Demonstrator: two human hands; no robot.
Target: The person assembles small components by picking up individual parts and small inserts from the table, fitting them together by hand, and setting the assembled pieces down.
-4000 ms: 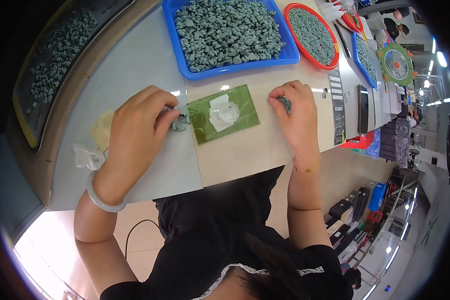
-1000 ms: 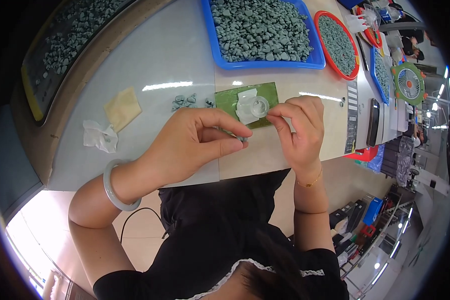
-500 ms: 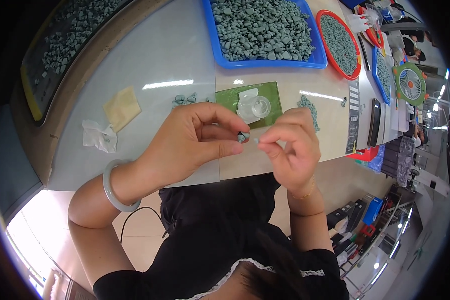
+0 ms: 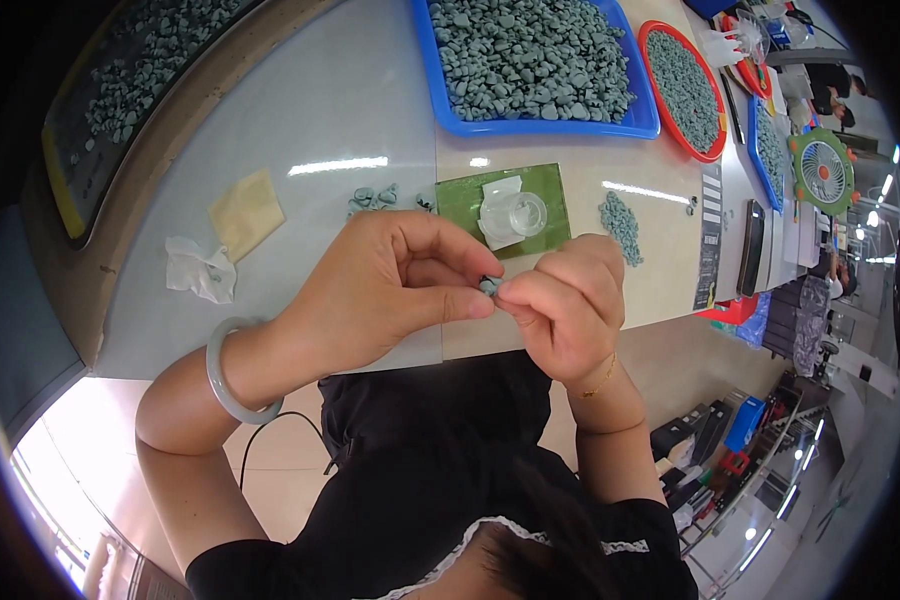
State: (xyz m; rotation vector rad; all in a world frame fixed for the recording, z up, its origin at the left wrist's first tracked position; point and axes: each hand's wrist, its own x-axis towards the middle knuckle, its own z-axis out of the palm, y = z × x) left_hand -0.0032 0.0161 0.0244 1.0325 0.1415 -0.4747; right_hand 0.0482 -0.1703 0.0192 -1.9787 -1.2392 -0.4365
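The right hand [image 4: 570, 310], just apart from the left hand [image 4: 360, 290] half a second ago, is now touching the small grey-green stone [image 4: 489, 286] there. Left fingers are partly hiding a green mat [image 4: 460, 203] bearing a clear cup [image 4: 527, 214]; stone chips [image 4: 621, 230] are lying rightward on the tabletop [image 4: 340, 120]. Left fingers are pinching the stone; the right ones are curling inward, their grip hidden.

No text can be read; well to the right of the right-hand fingers [image 4: 538, 292], a narrow, dark-grey flat strip with white bars [image 4: 708, 240] lies on the smooth, pale surface [image 4: 665, 272]; its small printed marks are illegible.
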